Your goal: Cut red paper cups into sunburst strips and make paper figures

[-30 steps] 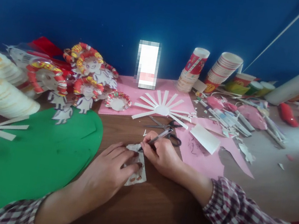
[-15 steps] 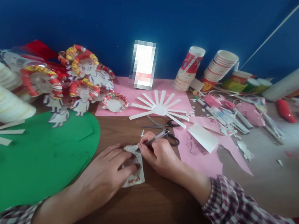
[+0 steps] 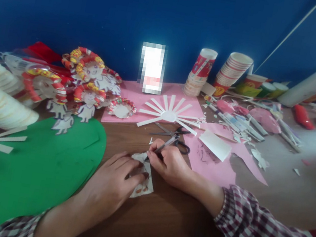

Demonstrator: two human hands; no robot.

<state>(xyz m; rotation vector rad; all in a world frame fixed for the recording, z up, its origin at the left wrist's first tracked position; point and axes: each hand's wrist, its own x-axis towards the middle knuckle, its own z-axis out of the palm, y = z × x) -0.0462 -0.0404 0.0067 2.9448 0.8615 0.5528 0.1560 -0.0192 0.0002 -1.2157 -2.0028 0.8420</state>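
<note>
A small whitish piece of paper (image 3: 146, 185) with cut-out or drawn shapes lies on the wooden table. My left hand (image 3: 117, 178) rests flat over its left side, fingers stretched out and pressing it down; part of the paper is hidden beneath them. Pinched in my right hand (image 3: 171, 165) is a pen (image 3: 167, 143), its tip touching the upper part of the paper. Black-handled scissors (image 3: 184, 147) lie just behind the right hand. White paper figures (image 3: 86, 112) with red and yellow wrapped rings stand at the left.
A green oval sheet (image 3: 37, 171) covers the table's left side. Stacked paper cups (image 3: 200, 71) stand at the back near a blurred, bright upright object (image 3: 151, 69). A cut-open cup (image 3: 169, 115) with splayed strips lies on pink paper (image 3: 126, 89). Scraps and markers (image 3: 237, 125) clutter the right.
The pen's tip has shifted very slightly on the paper in my right hand's grip. My left hand stays in place.
</note>
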